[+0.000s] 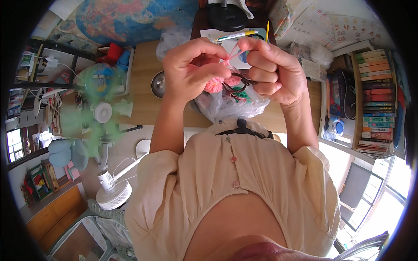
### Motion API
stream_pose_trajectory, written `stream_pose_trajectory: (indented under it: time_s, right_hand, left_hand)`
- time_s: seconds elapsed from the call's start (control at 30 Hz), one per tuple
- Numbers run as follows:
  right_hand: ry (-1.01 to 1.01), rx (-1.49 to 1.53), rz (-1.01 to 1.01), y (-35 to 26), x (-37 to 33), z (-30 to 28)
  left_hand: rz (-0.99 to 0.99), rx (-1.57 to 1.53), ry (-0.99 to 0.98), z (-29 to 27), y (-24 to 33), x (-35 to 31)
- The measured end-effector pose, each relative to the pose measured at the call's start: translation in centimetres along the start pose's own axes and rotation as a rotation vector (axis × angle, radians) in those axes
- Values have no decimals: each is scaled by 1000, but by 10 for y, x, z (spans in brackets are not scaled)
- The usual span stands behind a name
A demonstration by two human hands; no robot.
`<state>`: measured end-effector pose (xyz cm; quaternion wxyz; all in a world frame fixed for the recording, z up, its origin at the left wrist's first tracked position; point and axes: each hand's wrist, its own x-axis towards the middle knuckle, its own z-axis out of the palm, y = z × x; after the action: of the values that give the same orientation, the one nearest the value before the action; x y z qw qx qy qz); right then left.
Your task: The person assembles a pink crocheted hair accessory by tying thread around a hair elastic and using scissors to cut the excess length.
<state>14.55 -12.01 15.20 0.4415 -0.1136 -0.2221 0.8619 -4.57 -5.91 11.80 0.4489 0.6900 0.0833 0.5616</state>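
Observation:
My left hand [191,69] and my right hand [272,69] are raised close together above a wooden table [141,104]. Both pinch thin pink yarn [234,53] that crosses between the fingertips. A pink crocheted piece [214,85] hangs just below my left hand, attached to the yarn. Under the hands a clear plastic bag [226,106] holds more pink and green yarn and a pair of dark-handled scissors [237,85]. Whether a hook is in my right hand I cannot tell.
A metal bowl [157,84] stands on the table left of my left hand. A white sheet with a yellow and blue pen [235,35] lies behind the hands. A white floor fan [114,191], a globe [99,80] and a bookshelf [376,100] surround the table.

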Motion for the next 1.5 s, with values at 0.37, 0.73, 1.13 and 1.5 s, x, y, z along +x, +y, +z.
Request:
stream_pose_trajectory:
  time_s: [0.37, 0.73, 1.13, 1.5]
  right_hand:
    - [146, -59, -150, 5, 1, -2]
    - [227, -390, 22, 7, -10, -3]
    - [-199, -179, -295, -10, -45, -26]
    - [-559, 59, -393, -14, -52, -22]
  left_hand:
    - [-225, 159, -166, 1, 8, 5]
    - [295, 905, 47, -6, -18, 13]
    - [465, 937, 138, -1, -32, 5]
    - [416, 949, 216, -5, -39, 6]
